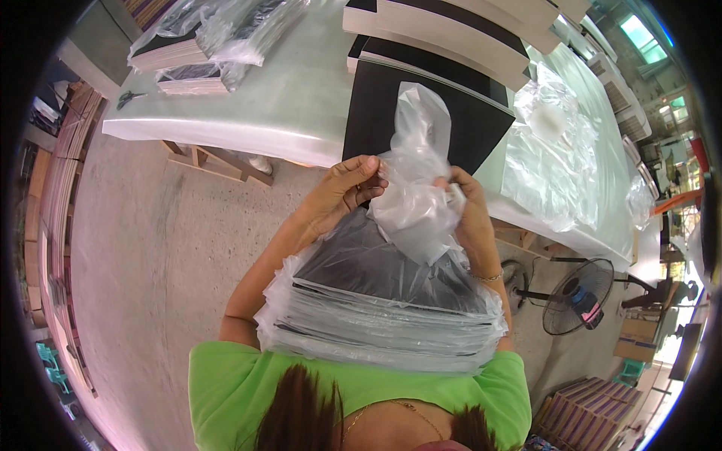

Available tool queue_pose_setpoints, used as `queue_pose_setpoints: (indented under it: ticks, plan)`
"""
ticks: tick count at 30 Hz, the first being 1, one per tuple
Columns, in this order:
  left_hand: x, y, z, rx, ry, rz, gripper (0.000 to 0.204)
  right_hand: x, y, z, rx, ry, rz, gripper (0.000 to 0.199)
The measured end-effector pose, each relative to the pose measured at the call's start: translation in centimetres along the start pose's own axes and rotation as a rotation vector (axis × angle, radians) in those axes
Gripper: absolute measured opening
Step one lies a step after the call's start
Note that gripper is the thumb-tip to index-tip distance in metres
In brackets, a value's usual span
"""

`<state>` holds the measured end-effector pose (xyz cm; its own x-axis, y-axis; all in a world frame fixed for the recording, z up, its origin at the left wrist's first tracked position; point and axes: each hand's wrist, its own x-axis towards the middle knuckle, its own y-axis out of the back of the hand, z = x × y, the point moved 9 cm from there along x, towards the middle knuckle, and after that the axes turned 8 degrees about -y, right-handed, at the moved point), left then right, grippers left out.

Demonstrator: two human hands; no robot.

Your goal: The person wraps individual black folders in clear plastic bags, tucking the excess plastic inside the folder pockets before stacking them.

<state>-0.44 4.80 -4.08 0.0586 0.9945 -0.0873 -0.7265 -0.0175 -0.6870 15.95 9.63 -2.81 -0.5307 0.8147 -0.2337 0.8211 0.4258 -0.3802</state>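
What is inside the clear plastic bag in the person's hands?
Through the clear plastic bag, a flat black surface with a pale near edge shows, above layers blurred by folds. The bag's bunched top hides part of that surface; what lies deeper is covered.

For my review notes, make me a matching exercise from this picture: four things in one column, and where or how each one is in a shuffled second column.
Things
1. Plastic bag against the green shirt
2. Scissors
3. Fan
4. Nearest unwrapped black-topped stack

Places and states
A. Right of the person, with a round wire cage
B. On the table, straight ahead, beyond the hands
C. Gathered at the top between the left hand and the right hand
D. Lying toward the table's left end

Pairs: 1-C, 2-D, 3-A, 4-B
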Motion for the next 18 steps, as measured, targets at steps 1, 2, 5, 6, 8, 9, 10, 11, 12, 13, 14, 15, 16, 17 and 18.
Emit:
queue_pose_setpoints:
  ticks: [1, 2, 5, 6, 8, 9, 10, 11, 12, 13, 14, 15, 16, 17, 18]
  plan:
    - [0.0, 0.2, 0.0, -0.079, 0.002, 0.003, 0.02, -0.5, 2.3, 0.4, 0.136, -0.025, 0.031, 0.022]
    - [-0.2, 0.6, 0.1, -0.157, -0.001, 0.009, 0.019, -1.0, 4.4, 0.9, 0.274, -0.045, 0.061, 0.027]
    - [-0.6, 3.6, 1.1, -0.308, -0.034, 0.026, 0.018, -5.6, 13.1, 1.4, 0.54, 0.008, 0.218, 0.021]
    - [-0.7, 4.6, 1.6, -0.345, -0.047, 0.029, 0.018, -7.6, 15.7, 1.2, 0.573, 0.05, 0.28, 0.02]
    - [-1.7, 6.4, 2.8, -0.313, -0.068, 0.127, 0.016, -11.7, 20.5, 0.2, 0.617, 0.158, 0.4, 0.019]
    - [-2.0, 7.1, 3.0, -0.269, -0.068, 0.164, 0.016, -13.8, 22.3, -0.4, 0.621, 0.222, 0.457, 0.019]
    - [-2.5, 7.7, 3.3, -0.221, -0.07, 0.204, 0.016, -15.5, 23.9, -1.3, 0.618, 0.295, 0.503, 0.02]
    - [-2.7, 7.4, 3.6, -0.161, -0.065, 0.185, 0.015, -17.1, 24.8, -2.5, 0.605, 0.363, 0.541, 0.021]
    - [-2.9, 6.8, 3.8, -0.097, -0.065, 0.173, 0.015, -17.8, 25.2, -4.0, 0.585, 0.429, 0.556, 0.022]
    - [-2.6, 6.1, 3.7, -0.037, -0.049, 0.144, 0.014, -18.9, 24.8, -5.6, 0.554, 0.503, 0.576, 0.024]
    - [-2.7, 5.6, 3.8, 0.003, -0.062, 0.116, 0.014, -18.6, 23.6, -7.6, 0.521, 0.555, 0.568, 0.025]
    - [-2.7, 5.0, 3.8, 0.044, -0.073, 0.086, 0.014, -17.8, 22.1, -9.3, 0.486, 0.606, 0.55, 0.028]
    - [-2.5, 4.2, 3.7, 0.082, -0.08, 0.044, 0.014, -17.5, 20.3, -11.1, 0.454, 0.658, 0.549, 0.03]
    - [-2.2, 3.2, 3.5, 0.105, -0.074, 0.006, 0.014, -17.0, 18.3, -12.4, 0.427, 0.692, 0.562, 0.032]
    - [-2.7, 2.8, 3.4, 0.143, -0.085, 0.004, 0.014, -14.5, 16.3, -12.6, 0.418, 0.67, 0.584, 0.034]
